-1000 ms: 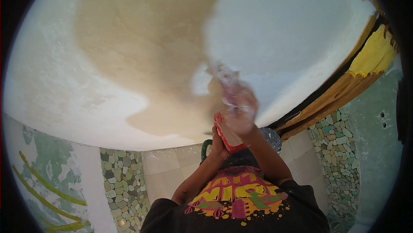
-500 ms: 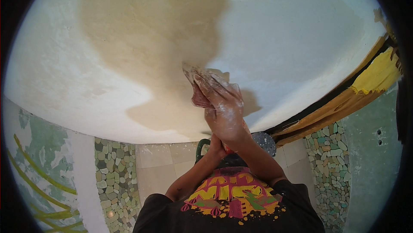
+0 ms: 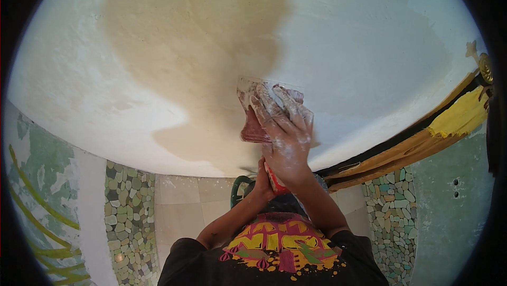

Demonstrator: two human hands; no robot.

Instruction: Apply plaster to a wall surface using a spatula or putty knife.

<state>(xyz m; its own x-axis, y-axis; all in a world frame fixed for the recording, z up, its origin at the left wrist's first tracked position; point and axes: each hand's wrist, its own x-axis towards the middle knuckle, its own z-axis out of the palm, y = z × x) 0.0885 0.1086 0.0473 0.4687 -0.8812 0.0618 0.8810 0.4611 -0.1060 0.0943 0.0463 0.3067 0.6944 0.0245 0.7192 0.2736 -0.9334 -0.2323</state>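
Observation:
My right hand [image 3: 285, 133], dusted white, lies with fingers spread flat on the blade of a wide trowel [image 3: 252, 127], pressing it against the plastered surface [image 3: 369, 64] overhead. The blade is smeared reddish and white. It sits at the border between a tan patch [image 3: 185, 48] and the white plaster. Just below, my left hand [image 3: 260, 183] is closed around the trowel's red handle [image 3: 275, 183]. Both forearms rise from my dark printed shirt at the bottom.
Pebble mosaic strips [image 3: 127, 217] [image 3: 388, 212] flank pale floor tiles [image 3: 179, 207]. A green rounded rim [image 3: 238, 188] shows behind my left wrist. A yellow, tan and black band [image 3: 454, 122] edges the plaster at right. Green painted wall [image 3: 37, 180] stands at left.
Both hands have carried the trowel up and to the left, from the white plaster onto the edge of the tan patch. My right fingers now spread flat on the blade.

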